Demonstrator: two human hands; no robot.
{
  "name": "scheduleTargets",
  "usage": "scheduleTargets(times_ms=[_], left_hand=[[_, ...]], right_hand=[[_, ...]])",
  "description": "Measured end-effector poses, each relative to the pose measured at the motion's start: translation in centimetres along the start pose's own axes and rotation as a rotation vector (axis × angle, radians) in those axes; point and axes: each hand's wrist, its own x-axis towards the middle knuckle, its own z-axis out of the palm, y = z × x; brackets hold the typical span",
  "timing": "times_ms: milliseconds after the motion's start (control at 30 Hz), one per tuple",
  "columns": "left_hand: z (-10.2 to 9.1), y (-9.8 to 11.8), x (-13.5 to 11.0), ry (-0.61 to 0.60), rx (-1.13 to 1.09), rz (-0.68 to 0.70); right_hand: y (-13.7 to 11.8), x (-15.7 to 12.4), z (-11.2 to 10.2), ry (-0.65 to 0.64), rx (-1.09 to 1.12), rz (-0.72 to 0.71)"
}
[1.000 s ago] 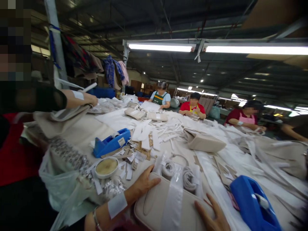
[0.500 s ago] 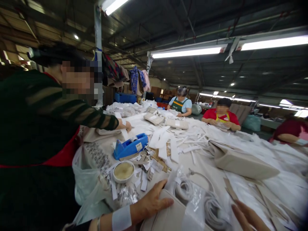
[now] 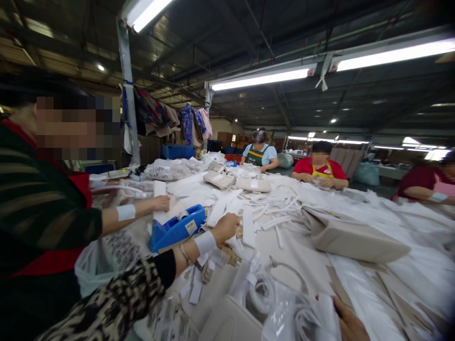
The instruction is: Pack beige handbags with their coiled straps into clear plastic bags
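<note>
My left hand [image 3: 226, 226] is stretched out over the table, its fingers curled down onto the heap of white strips [image 3: 247, 222] just right of a blue tape dispenser [image 3: 176, 228]. A white band wraps that wrist. Whether it grips a strip is unclear. My right hand [image 3: 350, 324] shows only partly at the bottom edge, closed on the edge of a clear plastic bag [image 3: 280, 308] that holds coiled white cords. A beige handbag [image 3: 231, 324] lies below that bag, near me.
A person at my left in a dark striped top rests a hand [image 3: 161, 203] on white sheets by the dispenser. Another beige handbag [image 3: 351, 237] lies at the right. Three more people sit along the far side. A plastic sack [image 3: 95, 265] hangs at the table's left edge.
My left hand left the beige handbag and reached forward to the strips by the blue dispenser. My right hand moved onto the plastic bag. The view shifted slightly.
</note>
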Motion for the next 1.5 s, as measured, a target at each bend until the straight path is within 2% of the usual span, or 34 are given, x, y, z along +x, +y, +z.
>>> scheduleTargets(times_ms=[67,167,300,400,500,633,700,800,900,1000,1100,1200,1267,1333,1433,1500], left_hand=[[1.5,-0.1,2.4,0.0,0.038,-0.029],[3.7,-0.2,4.6,-0.019,0.08,-0.07],[5.4,-0.2,5.8,-0.059,0.104,-0.131],[5.7,-0.3,6.3,-0.064,0.081,-0.161],[4.7,-0.3,7.0,-0.019,0.006,-0.184],[1.7,0.1,8.6,0.092,-0.206,-0.171],[-0.4,0.8,9.3,0.151,-0.348,-0.134],[-3.6,2.4,9.6,0.227,-0.57,-0.051],[-6.7,4.4,8.9,0.235,-0.767,0.052],[-9.0,6.6,7.2,0.163,-0.888,0.145],[-10.6,8.8,4.9,0.049,-0.942,0.21],[-11.7,11.2,2.3,-0.077,-0.958,0.254],[-12.4,13.1,0.4,-0.174,-0.954,0.281],[-12.8,15.2,-1.6,-0.295,-0.946,0.314],[-12.7,18.1,-4.5,-0.508,-0.942,0.374],[-11.8,19.8,-6.2,-0.598,-0.957,0.416]], right_hand=[[-0.2,-0.1,0.0,-0.011,0.001,-0.014],[-0.4,-0.2,0.2,-0.017,0.041,0.004],[-1.1,-0.7,0.4,-0.019,0.082,0.005],[-2.2,-1.6,0.4,0.001,0.136,-0.034],[-3.2,-2.4,0.4,0.049,0.206,-0.097],[-3.1,-2.0,0.5,0.146,0.294,-0.032],[-2.6,-1.4,0.6,0.169,0.479,0.004],[-2.1,-0.7,0.4,0.067,0.888,0.001],[-2.2,-0.5,-0.2,-0.07,1.136,-0.014],[-2.8,-0.9,-0.7,-0.118,1.155,-0.013],[-3.5,-1.6,-1.2,-0.106,1.087,-0.04],[-4.8,-2.7,-2.4,0.014,0.984,-0.143],[-6.3,-3.7,-3.6,0.109,0.948,-0.224],[-8.6,-5.1,-4.9,0.12,0.934,-0.289],[-13.2,-8.0,-6.3,0.005,0.87,-0.408],[-16.5,-10.1,-6.5,-0.1,0.829,-0.514]])
